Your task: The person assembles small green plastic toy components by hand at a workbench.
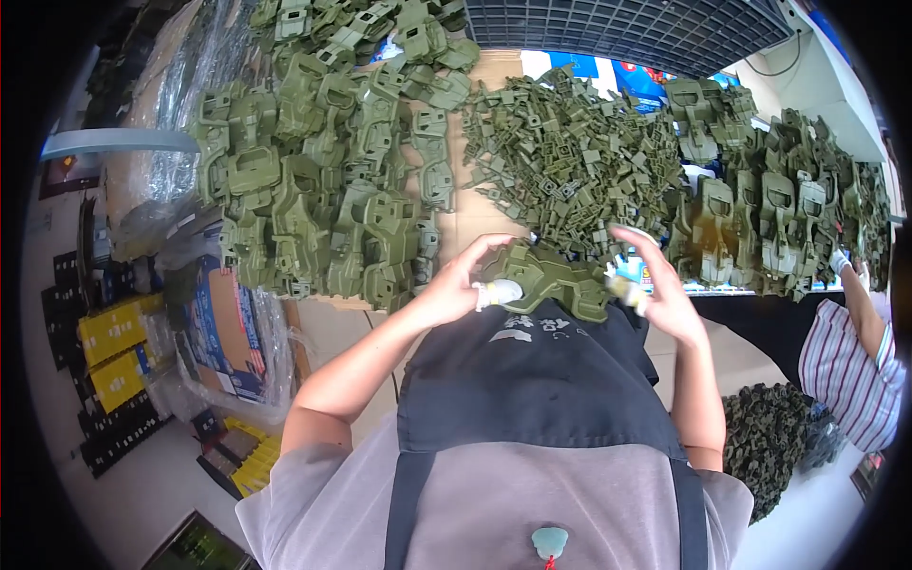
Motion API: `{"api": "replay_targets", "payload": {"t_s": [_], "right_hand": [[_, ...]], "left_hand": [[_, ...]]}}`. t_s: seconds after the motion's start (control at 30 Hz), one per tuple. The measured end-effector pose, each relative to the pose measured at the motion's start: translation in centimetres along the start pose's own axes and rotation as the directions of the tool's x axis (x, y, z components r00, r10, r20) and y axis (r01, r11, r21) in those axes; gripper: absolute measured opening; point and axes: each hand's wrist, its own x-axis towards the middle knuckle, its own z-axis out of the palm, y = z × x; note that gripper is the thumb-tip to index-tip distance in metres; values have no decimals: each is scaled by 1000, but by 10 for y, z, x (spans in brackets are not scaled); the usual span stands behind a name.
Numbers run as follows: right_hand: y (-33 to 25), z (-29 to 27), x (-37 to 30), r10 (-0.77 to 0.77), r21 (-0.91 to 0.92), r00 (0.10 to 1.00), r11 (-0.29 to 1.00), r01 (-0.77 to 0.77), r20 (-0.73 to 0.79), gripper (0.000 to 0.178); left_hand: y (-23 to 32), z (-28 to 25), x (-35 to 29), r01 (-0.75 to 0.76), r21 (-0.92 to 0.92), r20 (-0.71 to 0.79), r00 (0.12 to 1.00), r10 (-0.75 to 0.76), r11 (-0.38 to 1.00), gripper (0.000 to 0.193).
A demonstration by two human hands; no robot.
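Note:
A moulded olive-green plastic part [556, 280] is held just in front of my apron, at the near edge of the work surface. My left hand [463, 283] is closed on its left end, the white-covered thumb on the near side and fingers behind. Beside the part's right end, my right hand [670, 302] has its fingers and thumb apart, with a white cover on the thumb. Nothing shows in its grasp. Beyond the held part lies a heap of small olive-green plastic pieces [579, 152].
Large olive-green mouldings [313, 180] are stacked at left, more mouldings [765, 209] at right. A black grid panel [627, 33] stands at the back. At far right, a person in a striped top [850, 366] reaches toward the right stack. Wrapped cardboard [223, 328] stands at left.

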Motion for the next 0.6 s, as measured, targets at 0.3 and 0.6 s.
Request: {"api": "replay_targets", "payload": {"t_s": [0.3, 0.6], "right_hand": [[-25, 64, 45, -125, -182, 947, 966, 184, 295, 70], [-8, 47, 60, -134, 29, 922, 991, 133, 364, 74]], "left_hand": [[6, 5, -7, -57, 91, -22, 998, 59, 994, 60], [9, 23, -2, 1, 373, -115, 992, 46, 928, 54]]}}
